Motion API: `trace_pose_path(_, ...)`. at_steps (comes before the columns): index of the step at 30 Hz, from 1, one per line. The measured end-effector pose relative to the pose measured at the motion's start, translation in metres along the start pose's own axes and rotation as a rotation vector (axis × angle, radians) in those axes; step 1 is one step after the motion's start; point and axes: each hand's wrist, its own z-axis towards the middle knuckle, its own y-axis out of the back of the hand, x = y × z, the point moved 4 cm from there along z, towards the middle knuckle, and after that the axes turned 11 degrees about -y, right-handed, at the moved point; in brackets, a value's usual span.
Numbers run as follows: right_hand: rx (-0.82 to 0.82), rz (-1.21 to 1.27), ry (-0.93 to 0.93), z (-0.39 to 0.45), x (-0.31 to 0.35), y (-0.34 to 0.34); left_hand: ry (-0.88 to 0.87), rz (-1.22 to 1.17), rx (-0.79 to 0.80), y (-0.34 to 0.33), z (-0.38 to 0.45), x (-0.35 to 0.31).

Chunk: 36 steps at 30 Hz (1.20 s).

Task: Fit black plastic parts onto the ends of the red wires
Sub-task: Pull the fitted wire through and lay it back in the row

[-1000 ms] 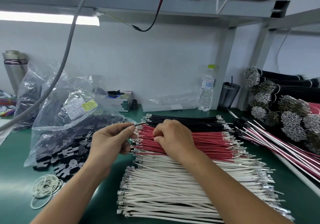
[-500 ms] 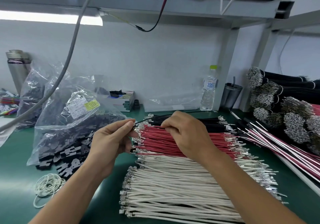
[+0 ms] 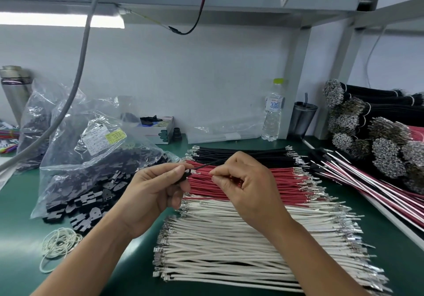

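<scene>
Above the red wires (image 3: 241, 183) on the worktop (image 3: 18, 204), your left hand (image 3: 151, 192) pinches a black part (image 3: 184, 176) and your right hand (image 3: 241, 181) a thin wire, whose terminal may bend if pushed crooked.

Bare green mat (image 3: 20, 215) at near left; bag of black parts (image 3: 91, 169) and wire rows (image 3: 241, 233) crowding centre

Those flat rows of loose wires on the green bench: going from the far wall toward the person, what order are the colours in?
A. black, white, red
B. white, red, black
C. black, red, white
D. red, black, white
C: the black wires lie farthest back, the red wires in the middle, and the white wires nearest the person.
</scene>
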Motion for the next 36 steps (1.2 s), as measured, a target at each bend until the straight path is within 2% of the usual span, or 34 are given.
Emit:
trace_pose_path(5,-0.040,-0.079,0.051,-0.001,0.005,0.001,0.016,-0.001,-0.015,-0.001,-0.001,0.000)
trace_pose_path(14,-0.062,-0.444,0.291,-0.005,0.017,0.002,0.051,0.036,-0.028,-0.001,-0.001,0.000)
trace_pose_path(18,-0.081,-0.610,0.335,-0.005,0.023,-0.002,0.094,0.115,-0.026,0.000,-0.002,0.000)
trace_pose_path(24,-0.047,-0.423,0.223,-0.009,0.017,-0.014,0.132,0.060,-0.044,-0.005,-0.002,0.005)
trace_pose_path(26,-0.036,-0.352,0.134,-0.008,0.010,-0.014,0.081,0.146,-0.038,-0.008,-0.002,0.002)
trace_pose_path(30,-0.014,-0.243,0.018,-0.004,0.000,-0.012,-0.168,0.462,-0.023,-0.005,-0.002,-0.010)
trace_pose_path(36,-0.001,-0.218,-0.018,-0.004,-0.001,-0.011,-0.147,0.572,0.008,-0.004,-0.003,-0.011)
